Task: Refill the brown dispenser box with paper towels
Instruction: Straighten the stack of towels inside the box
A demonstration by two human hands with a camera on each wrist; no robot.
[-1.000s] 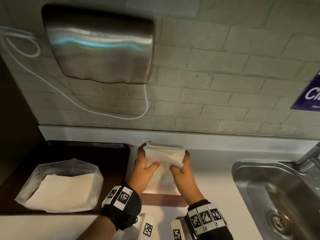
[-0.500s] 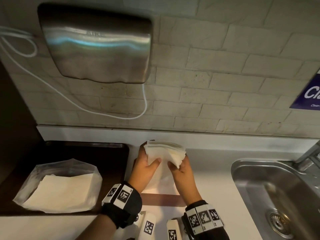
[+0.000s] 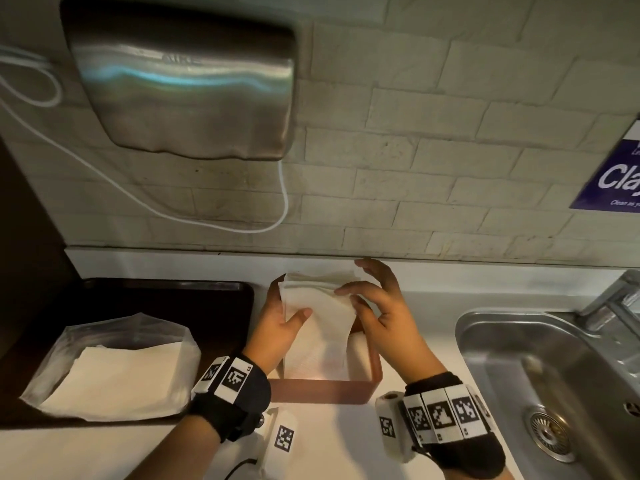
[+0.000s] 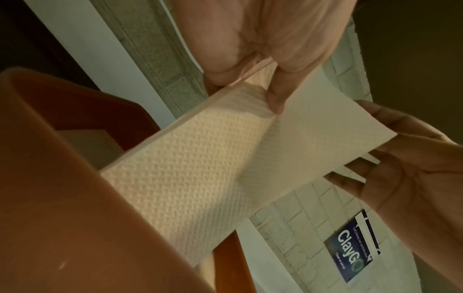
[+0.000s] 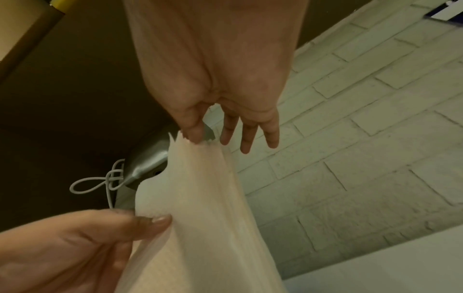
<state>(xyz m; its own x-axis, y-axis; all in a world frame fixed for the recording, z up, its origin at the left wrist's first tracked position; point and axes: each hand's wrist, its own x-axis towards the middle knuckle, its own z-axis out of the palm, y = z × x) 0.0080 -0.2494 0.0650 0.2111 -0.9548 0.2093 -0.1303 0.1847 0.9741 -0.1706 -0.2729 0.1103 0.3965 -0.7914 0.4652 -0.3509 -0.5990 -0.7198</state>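
Left hand (image 3: 277, 327) pinches a stack of paper towels (image 3: 318, 313) between thumb and fingers at its left edge, and the lower end of this stack already stands inside the brown dispenser box (image 3: 325, 389), which sits on the white counter (image 3: 415, 348) just in front of the person. Right hand (image 3: 384, 317) is at the right side of the stack with fingers spread and mostly straight; in the right wrist view only one fingertip touches the top edge of the paper, so I judge it is steadying or fanning the sheets, not gripping them. The stack leans and its upper half rises above the rim, so the refill seems to me about half done: the towels must be pushed down flat into the box. More towels (image 3: 114, 382) wait in a clear plastic bag (image 3: 104, 337) on the dark tray (image 3: 166, 292) at the left, near the box, so perhaps another batch comes after. To the right is a steel sink (image 3: 519, 358). On the wall, further back, a metal hand dryer (image 3: 187, 84) carries embossed letters which look like "AIKE", but they are faint. The blue sign (image 4: 350, 245) reads "ClayGO" in the left wrist view; its small line begins "Clean as", and the rest I cannot read.
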